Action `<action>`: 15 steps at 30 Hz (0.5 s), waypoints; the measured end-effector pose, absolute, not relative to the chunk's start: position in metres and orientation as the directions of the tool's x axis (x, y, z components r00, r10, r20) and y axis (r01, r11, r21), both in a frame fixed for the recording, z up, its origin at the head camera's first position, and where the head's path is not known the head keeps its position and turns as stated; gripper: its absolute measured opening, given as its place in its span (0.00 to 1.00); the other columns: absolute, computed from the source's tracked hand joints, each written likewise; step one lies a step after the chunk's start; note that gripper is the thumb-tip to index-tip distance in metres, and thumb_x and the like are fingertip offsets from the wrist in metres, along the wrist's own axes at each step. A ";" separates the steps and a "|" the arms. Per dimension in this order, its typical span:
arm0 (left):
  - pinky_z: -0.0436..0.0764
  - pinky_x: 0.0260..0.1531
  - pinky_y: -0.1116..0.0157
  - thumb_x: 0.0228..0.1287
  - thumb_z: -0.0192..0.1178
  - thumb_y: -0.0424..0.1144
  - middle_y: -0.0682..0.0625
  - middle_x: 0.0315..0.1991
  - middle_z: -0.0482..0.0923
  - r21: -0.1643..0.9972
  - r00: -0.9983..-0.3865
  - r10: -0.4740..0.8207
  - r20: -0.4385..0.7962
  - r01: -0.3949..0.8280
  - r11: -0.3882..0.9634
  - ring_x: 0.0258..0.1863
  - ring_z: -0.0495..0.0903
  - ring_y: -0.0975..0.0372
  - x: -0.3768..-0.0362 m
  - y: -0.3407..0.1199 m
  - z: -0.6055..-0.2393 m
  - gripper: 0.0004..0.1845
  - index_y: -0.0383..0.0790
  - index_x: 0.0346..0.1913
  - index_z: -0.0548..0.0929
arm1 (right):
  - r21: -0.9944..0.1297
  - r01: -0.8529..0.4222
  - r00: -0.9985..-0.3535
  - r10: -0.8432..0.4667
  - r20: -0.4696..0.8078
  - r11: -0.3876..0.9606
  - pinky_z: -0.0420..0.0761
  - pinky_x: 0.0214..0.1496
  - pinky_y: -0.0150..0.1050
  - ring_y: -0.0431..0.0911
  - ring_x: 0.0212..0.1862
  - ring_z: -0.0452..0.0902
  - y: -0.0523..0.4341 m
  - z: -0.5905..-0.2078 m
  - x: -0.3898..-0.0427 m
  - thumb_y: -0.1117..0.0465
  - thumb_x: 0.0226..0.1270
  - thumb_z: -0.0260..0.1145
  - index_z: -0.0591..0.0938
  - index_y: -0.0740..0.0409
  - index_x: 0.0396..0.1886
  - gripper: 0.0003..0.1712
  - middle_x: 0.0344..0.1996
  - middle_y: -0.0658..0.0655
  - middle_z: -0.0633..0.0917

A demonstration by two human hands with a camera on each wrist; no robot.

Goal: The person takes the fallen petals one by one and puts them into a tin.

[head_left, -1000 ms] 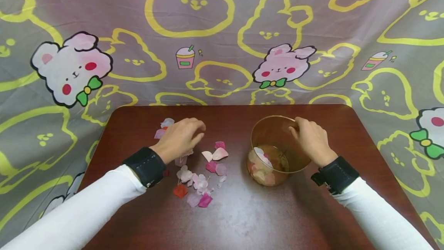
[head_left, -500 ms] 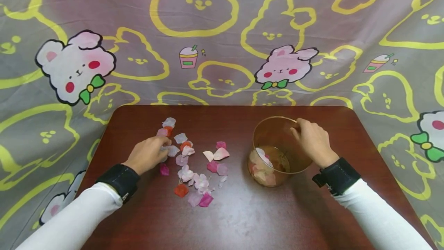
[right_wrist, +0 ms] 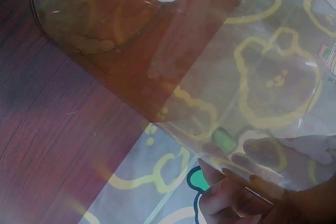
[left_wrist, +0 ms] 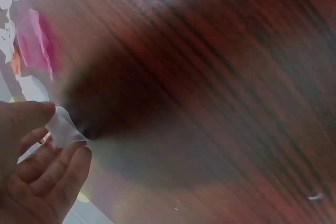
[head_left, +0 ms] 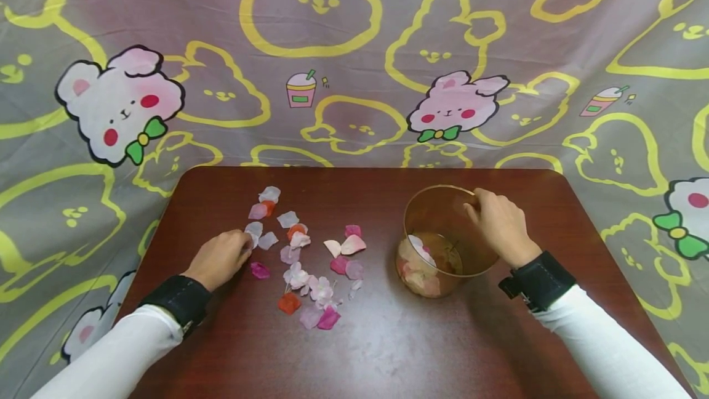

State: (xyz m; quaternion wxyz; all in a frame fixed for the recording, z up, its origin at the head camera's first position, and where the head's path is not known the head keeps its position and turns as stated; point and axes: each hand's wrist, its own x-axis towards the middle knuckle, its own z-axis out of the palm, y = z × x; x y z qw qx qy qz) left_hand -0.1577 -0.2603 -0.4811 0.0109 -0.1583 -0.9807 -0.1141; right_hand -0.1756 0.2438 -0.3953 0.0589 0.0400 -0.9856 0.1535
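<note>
From where I stand, the person's left hand (head_left: 218, 258) is low over the left part of the brown table (head_left: 421, 350), thumb and fingers pinching a thin pale petal (left_wrist: 64, 130). A magenta petal (head_left: 260, 271) lies on the wood just to the right of that hand, and a white petal (head_left: 268, 241) lies near the fingertips. The right hand (head_left: 501, 226) grips the right side of the rim of a clear, amber-tinted container (head_left: 429, 205), which stands tilted or upright, I can't quite tell, on the right half of the table. Inside it, a heap of pale and pink petals (head_left: 418, 274) sits low, toward its left side. Between the hands more pieces lie scattered: two cream petals (head_left: 352, 245) side by side nearest the container, a pair of pale pink blossoms (head_left: 321, 290) further left and nearer, an orange petal (head_left: 289, 303) on their left, and a bright pink petal (head_left: 329, 318) at the near end. Both arms wear white sleeves (head_left: 617, 340) and black wrist straps (head_left: 541, 282). Behind the table's far edge hangs a grey cloth (head_left: 354, 72) printed with yellow-outlined animals.
</note>
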 end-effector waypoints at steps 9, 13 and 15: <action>0.81 0.33 0.48 0.63 0.65 0.31 0.41 0.30 0.84 0.212 -0.952 0.288 0.103 0.304 0.929 0.30 0.82 0.50 -0.162 -0.265 -0.467 0.03 0.32 0.37 0.85 | -0.297 -0.092 -0.991 -0.057 0.124 0.950 0.68 0.21 0.43 0.52 0.23 0.75 0.245 -0.396 -0.176 0.58 0.72 0.64 0.77 0.58 0.30 0.11 0.19 0.57 0.78; 0.82 0.32 0.47 0.65 0.64 0.32 0.41 0.33 0.85 0.210 -0.954 0.278 0.114 0.297 0.932 0.32 0.83 0.50 -0.168 -0.261 -0.455 0.05 0.32 0.39 0.85 | -0.296 -0.097 -0.990 -0.060 0.129 0.950 0.68 0.21 0.43 0.53 0.23 0.76 0.245 -0.396 -0.176 0.58 0.72 0.64 0.77 0.58 0.29 0.11 0.19 0.57 0.78; 0.82 0.32 0.48 0.65 0.63 0.32 0.41 0.33 0.85 0.209 -0.955 0.270 0.122 0.291 0.934 0.32 0.83 0.50 -0.171 -0.258 -0.449 0.06 0.32 0.40 0.86 | -0.296 -0.102 -0.989 -0.064 0.133 0.950 0.67 0.21 0.43 0.52 0.23 0.75 0.245 -0.396 -0.176 0.58 0.72 0.64 0.77 0.58 0.30 0.11 0.19 0.57 0.78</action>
